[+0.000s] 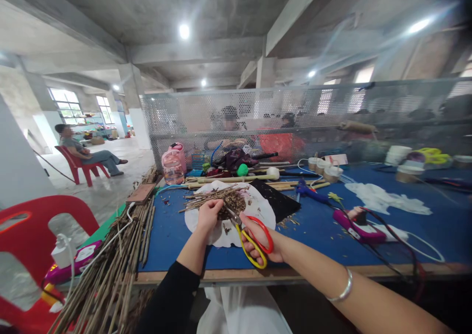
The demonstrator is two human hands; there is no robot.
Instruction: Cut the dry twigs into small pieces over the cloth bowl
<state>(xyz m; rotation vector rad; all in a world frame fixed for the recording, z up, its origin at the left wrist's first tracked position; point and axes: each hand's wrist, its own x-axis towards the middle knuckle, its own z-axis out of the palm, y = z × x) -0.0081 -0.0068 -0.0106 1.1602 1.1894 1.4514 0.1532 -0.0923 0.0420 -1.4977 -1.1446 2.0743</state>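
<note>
My right hand (257, 236) is wrapped round the handles of a pair of scissors (236, 219), one loop red and the other yellow. Their blades point away to the left, towards the fingertips of my left hand (210, 214). Those fingers are pinched together; what sits between them is too small to make out. Right beyond both hands lies a heap of dry brown twigs and cut bits (233, 197), with longer thin twigs (195, 200) stretching to the left. Under the heap is a round white sheet (264, 211) on the blue table top (165, 240).
Long sticks (118, 260) lie in a bundle along the left. A red chair (55, 216) stands beside them. Behind the sheet are bamboo rods (236, 179) and a pink bottle (173, 164). A purple power strip (356, 228) with cables, a blue glue gun (309, 191) and tape rolls (332, 172) sit rightward.
</note>
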